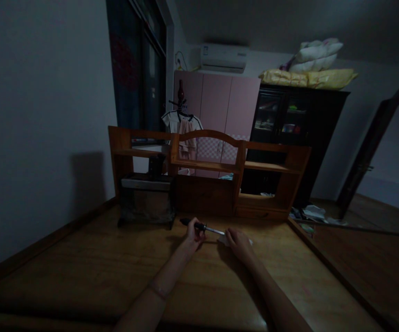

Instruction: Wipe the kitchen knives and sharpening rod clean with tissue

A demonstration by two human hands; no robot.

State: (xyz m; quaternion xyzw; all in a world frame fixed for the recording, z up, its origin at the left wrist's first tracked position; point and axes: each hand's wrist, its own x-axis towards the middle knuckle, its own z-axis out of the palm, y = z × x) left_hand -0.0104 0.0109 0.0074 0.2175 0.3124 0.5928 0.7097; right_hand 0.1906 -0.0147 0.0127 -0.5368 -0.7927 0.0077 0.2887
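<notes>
Head view, dim light. Nearest: both bare hands over the wooden tabletop (185, 276). Left hand (196, 234) is closed around the black handle of a slim tool (214, 230); its butt end pokes out past the fist. Right hand (238, 243) pinches the far end of the metal shaft, with a white cloth or tissue (222, 240) showing at both sides of it. Tip's hidden; can't tell if the cloth wraps the shaft or just sits under it.

Looks like wiping. To do it well, I'd lock the handle in the left, fold the cloth thick, keep fingertips off any edge, stroke handle to tip with light even pressure, then roll the shaft a bit each pass. More light would help spot residue.

Farther: dark box with a pale top strip (147, 198) on the tabletop, wooden shelf unit (204, 163) behind, then pink wardrobe (215, 101) and black cabinet (310, 110).
</notes>
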